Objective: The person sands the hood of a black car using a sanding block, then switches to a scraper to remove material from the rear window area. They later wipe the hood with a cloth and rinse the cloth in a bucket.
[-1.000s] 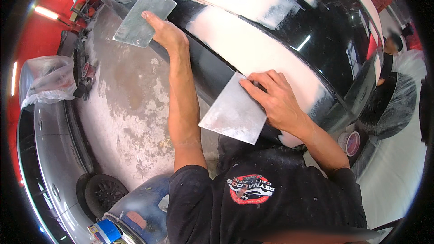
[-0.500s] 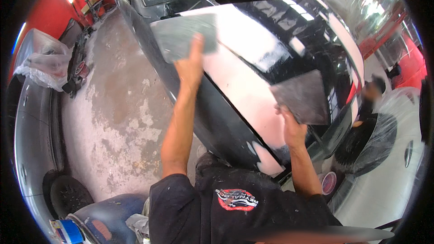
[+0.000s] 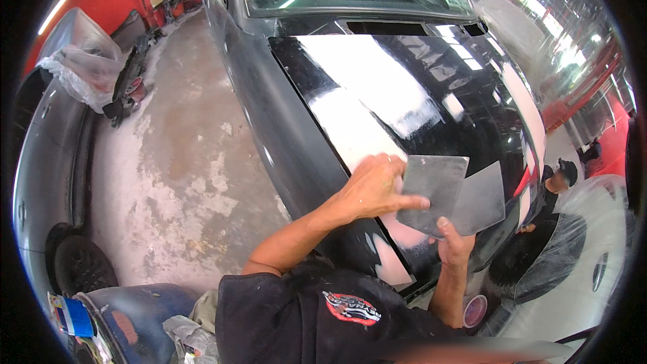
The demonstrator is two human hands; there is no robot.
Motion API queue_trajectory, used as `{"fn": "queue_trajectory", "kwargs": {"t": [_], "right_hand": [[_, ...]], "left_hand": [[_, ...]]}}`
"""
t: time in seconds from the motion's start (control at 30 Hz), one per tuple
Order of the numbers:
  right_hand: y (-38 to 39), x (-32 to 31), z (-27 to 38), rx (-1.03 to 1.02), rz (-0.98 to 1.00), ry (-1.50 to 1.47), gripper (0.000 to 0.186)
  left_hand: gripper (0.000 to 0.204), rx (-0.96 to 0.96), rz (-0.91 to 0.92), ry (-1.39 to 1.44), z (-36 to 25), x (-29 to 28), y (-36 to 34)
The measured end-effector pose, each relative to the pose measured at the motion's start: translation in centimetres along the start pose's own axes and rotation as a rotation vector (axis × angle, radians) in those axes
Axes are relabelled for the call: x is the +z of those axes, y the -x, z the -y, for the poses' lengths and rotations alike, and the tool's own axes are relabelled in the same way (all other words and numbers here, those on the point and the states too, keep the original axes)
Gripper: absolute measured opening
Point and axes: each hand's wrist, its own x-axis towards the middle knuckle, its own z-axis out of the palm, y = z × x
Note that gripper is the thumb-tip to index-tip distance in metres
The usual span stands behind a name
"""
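My left hand (image 3: 374, 192) pinches a grey sheet of sandpaper (image 3: 437, 178) at its left edge, thumb on top. A second sandpaper sheet (image 3: 486, 197) is gripped along its lower edge by my right hand (image 3: 455, 244), thumb uppermost. The two sheets overlap, the left one lying partly over the right one. Both are above the front of a black car hood (image 3: 441, 131), which bears broad white and pinkish patches of filler or primer (image 3: 357, 128). My fingers under the sheets are mostly hidden.
On the left stands a grey car (image 3: 57, 162) with plastic sheeting (image 3: 87, 61) behind it. A drum (image 3: 145, 317) is at lower left, and a small tub (image 3: 474, 310) sits below my right forearm. At right, a person (image 3: 556, 178) is beside a plastic-covered light car (image 3: 579, 249).
My left hand has come down and right from over the hood's upper left, bringing its sheet onto the other. My right hand has moved slightly lower. The view has shifted.
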Motion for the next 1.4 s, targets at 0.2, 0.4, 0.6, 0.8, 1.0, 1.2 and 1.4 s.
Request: {"fn": "queue_trajectory", "kwargs": {"t": [0.2, 0.4, 0.6, 0.8, 1.0, 1.2, 1.4], "right_hand": [[-4.7, -5.2, -1.2, -0.167, -0.599, -0.033, 0.043], [-5.4, -8.1, -3.1, -0.226, -0.542, -0.061, 0.037], [-4.7, -8.4, -3.4, -0.242, -0.593, -0.130, 0.037], [-4.9, -8.0, -3.2, -0.245, -0.585, -0.131, 0.034], [-4.6, -8.0, -3.2, -0.252, -0.598, -0.155, 0.030], [-4.7, -7.7, -3.2, -0.279, -0.595, -0.114, 0.031], [-4.8, -7.4, -3.1, -0.240, -0.665, -0.121, 0.030]], "left_hand": [[0.048, -0.245, -0.682, -0.853, 9.0, -7.9, -4.7], [0.044, -0.329, -0.584, -0.837, 13.5, -13.3, -7.5], [0.038, -0.249, -0.528, -0.942, 9.7, -10.9, -6.7], [0.033, -0.024, -0.335, -0.896, 6.9, -7.5, -4.7], [0.036, 0.176, -0.177, -0.560, 5.8, -6.0, -3.8], [0.079, -0.475, -0.547, -0.899, 12.2, -15.1, -9.7], [0.070, -0.306, -0.366, -1.060, 14.2, -16.6, -10.8]]}}
